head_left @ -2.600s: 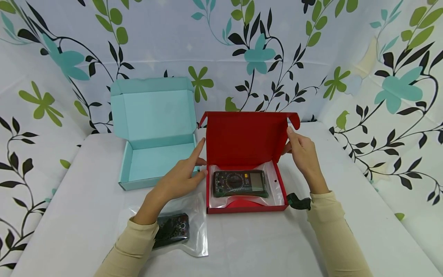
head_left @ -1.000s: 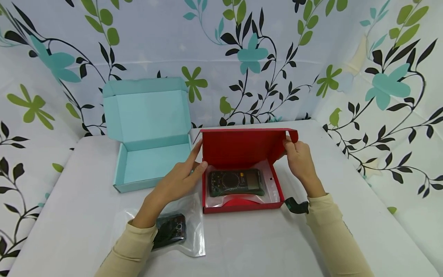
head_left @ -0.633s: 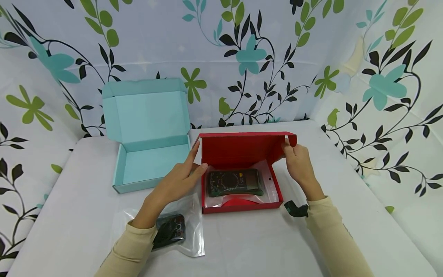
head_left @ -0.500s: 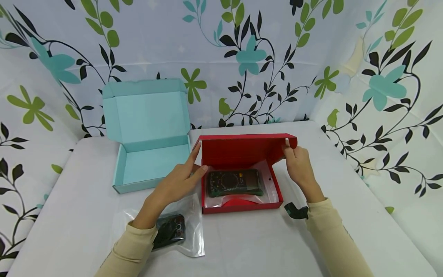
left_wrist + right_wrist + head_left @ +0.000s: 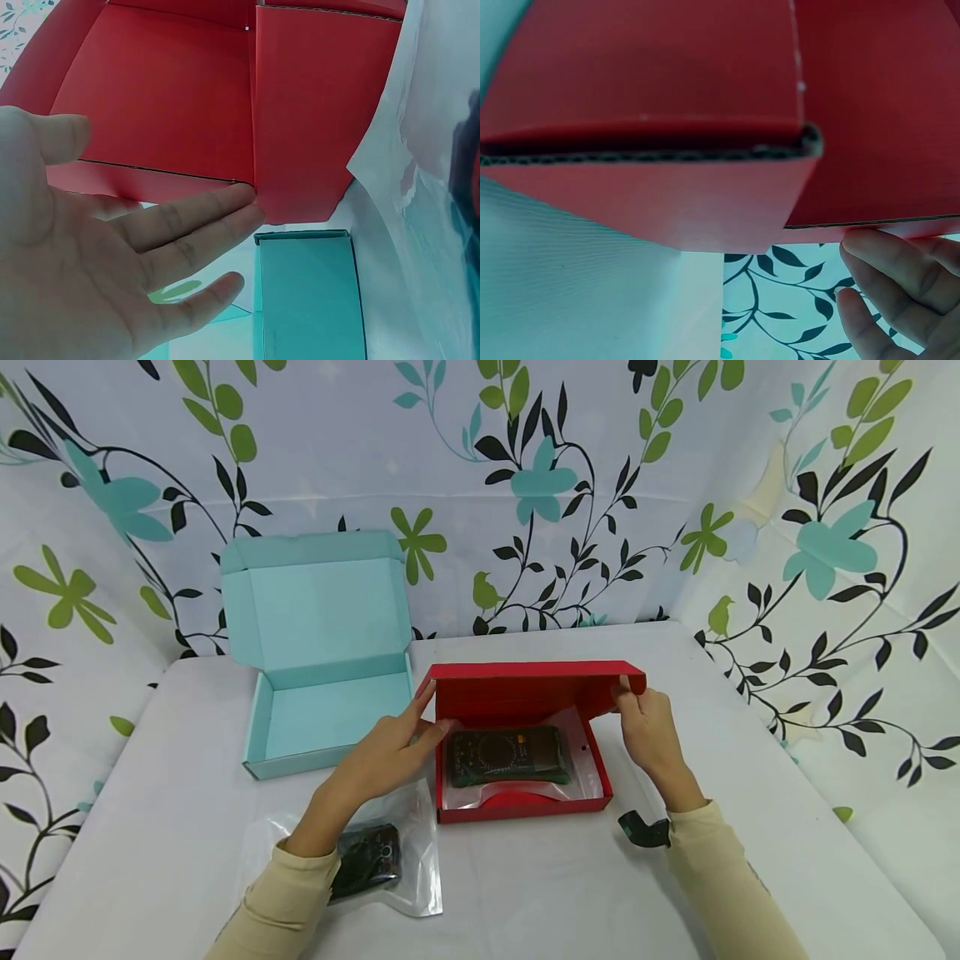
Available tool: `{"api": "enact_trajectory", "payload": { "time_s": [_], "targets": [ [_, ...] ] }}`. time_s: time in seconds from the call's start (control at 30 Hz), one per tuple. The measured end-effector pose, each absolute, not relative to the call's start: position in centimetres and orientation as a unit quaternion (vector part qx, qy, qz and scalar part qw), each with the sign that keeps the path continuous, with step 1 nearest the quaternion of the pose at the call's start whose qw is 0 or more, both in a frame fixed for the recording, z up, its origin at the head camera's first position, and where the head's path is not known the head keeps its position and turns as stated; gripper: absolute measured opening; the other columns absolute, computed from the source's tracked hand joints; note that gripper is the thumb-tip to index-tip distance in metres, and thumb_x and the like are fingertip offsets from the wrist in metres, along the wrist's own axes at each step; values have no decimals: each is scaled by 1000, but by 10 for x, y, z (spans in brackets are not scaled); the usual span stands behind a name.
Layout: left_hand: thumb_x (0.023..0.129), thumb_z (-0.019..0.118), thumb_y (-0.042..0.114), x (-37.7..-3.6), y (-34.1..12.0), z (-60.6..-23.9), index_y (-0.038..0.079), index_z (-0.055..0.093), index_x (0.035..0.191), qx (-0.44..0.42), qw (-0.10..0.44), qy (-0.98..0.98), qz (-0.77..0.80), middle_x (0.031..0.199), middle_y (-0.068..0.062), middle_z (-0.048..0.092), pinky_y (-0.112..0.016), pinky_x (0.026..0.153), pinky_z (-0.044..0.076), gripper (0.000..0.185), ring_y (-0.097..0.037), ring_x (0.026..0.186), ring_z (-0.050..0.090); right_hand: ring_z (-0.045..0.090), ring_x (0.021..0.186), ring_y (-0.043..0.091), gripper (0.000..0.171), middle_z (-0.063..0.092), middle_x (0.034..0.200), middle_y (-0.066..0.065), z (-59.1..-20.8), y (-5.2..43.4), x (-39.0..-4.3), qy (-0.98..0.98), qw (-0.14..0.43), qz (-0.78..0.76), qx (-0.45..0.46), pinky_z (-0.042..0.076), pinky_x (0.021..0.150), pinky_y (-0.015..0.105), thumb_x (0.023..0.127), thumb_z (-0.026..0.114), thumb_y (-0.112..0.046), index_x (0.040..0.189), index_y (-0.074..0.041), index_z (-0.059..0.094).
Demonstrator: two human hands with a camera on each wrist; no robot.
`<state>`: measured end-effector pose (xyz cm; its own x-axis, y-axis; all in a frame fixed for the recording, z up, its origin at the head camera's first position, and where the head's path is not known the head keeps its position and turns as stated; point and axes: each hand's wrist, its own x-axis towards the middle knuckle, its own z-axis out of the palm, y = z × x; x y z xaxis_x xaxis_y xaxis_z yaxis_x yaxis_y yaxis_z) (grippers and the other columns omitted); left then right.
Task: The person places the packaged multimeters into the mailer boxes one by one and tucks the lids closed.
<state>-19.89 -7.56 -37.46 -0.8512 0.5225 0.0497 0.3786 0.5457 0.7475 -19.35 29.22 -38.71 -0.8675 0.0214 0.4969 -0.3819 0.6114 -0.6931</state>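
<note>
A red cardboard box (image 5: 525,812) stands with its lid (image 5: 525,671) tilted forward over it, partly open. Inside, a black multimeter (image 5: 510,756) lies in a clear plastic bag (image 5: 577,752). At the box's left side is my left hand (image 5: 378,756); its index fingertip reaches the lid's left flap. The left wrist view shows that hand (image 5: 127,232) with fairly straight fingers, two tips against the red cardboard. My right hand (image 5: 652,727) holds the lid's right flap, thumb in front. Its fingers (image 5: 889,247) touch the lid's edge in the right wrist view; its thumb is hidden there.
An open teal box (image 5: 330,706), bare inside, stands to the left. A second bagged black device (image 5: 367,858) lies in front of it, partly under my left forearm. A dark strap (image 5: 643,829) sticks out at my right wrist. Patterned cloth (image 5: 315,452) hangs behind the white table.
The red lid has come down and forward from upright, and my right hand has moved with it. My left hand stays by the box's left side. The multimeter lies where it was in the box.
</note>
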Motion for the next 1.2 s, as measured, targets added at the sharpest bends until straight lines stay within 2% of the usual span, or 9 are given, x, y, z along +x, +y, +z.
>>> {"api": "enact_trajectory", "payload": {
  "time_s": [0.17, 0.33, 0.47, 0.63, 0.77, 0.87, 0.97, 1.1, 1.2],
  "targets": [
    [111, 44, 45, -199, -76, -375, 13, 9, 168, 256, 85, 875, 403, 134, -12, 67, -57, 101, 48, 74, -30, 124, 64, 73, 80, 41, 53, 75, 100, 24, -390, 292, -192, -863, 246, 427, 108, 55, 74, 63, 112, 34, -28, 110, 10, 70],
    [111, 46, 41, -200, -76, -376, 11, 13, 168, 253, 79, 878, 399, 133, -13, 68, -58, 101, 48, 72, -31, 124, 63, 73, 82, 39, 52, 75, 101, 24, -393, 291, -190, -865, 252, 422, 104, 57, 72, 49, 112, 35, -29, 112, 10, 69],
    [110, 47, 44, -200, -77, -376, 12, 14, 168, 255, 69, 878, 400, 129, -11, 70, -56, 98, 51, 74, -29, 119, 66, 73, 84, 39, 50, 75, 101, 23, -394, 292, -189, -864, 256, 419, 107, 57, 73, 45, 112, 36, -28, 113, 10, 69],
    [107, 52, 48, -201, -78, -374, 14, 20, 167, 264, 62, 874, 404, 126, -7, 71, -51, 94, 54, 76, -26, 116, 66, 73, 84, 39, 49, 75, 99, 23, -396, 293, -187, -865, 267, 411, 112, 57, 72, 47, 111, 37, -26, 110, 9, 70],
    [105, 58, 44, -201, -80, -372, 17, 28, 165, 275, 56, 870, 405, 135, -7, 65, -53, 95, 54, 72, -32, 123, 62, 72, 84, 40, 46, 75, 98, 23, -398, 293, -184, -864, 270, 410, 112, 57, 73, 48, 110, 37, -23, 109, 9, 70],
    [102, 64, 40, -202, -84, -369, 24, 35, 162, 283, 47, 873, 394, 141, -3, 62, -55, 94, 54, 68, -34, 126, 59, 72, 86, 42, 46, 75, 98, 24, -399, 293, -183, -863, 269, 412, 111, 57, 74, 54, 110, 36, -22, 108, 9, 69],
    [99, 69, 38, -200, -87, -364, 27, 40, 160, 292, 42, 875, 384, 143, 2, 59, -55, 96, 53, 68, -28, 129, 56, 72, 87, 42, 45, 74, 100, 25, -401, 293, -181, -864, 266, 413, 112, 56, 76, 62, 110, 36, -21, 108, 10, 69],
    [96, 71, 43, -196, -91, -355, 21, 36, 163, 287, 33, 879, 379, 148, -1, 55, -56, 101, 49, 78, -25, 132, 53, 71, 87, 45, 45, 74, 101, 26, -402, 293, -181, -862, 263, 417, 114, 54, 76, 67, 110, 36, -20, 109, 10, 69],
    [95, 72, 48, -192, -92, -350, 21, 31, 164, 278, 20, 880, 385, 151, -5, 52, -56, 101, 49, 85, -26, 132, 53, 71, 87, 44, 45, 74, 102, 26, -402, 294, -180, -862, 262, 418, 115, 55, 78, 65, 110, 37, -21, 109, 10, 70]
  ]
}}
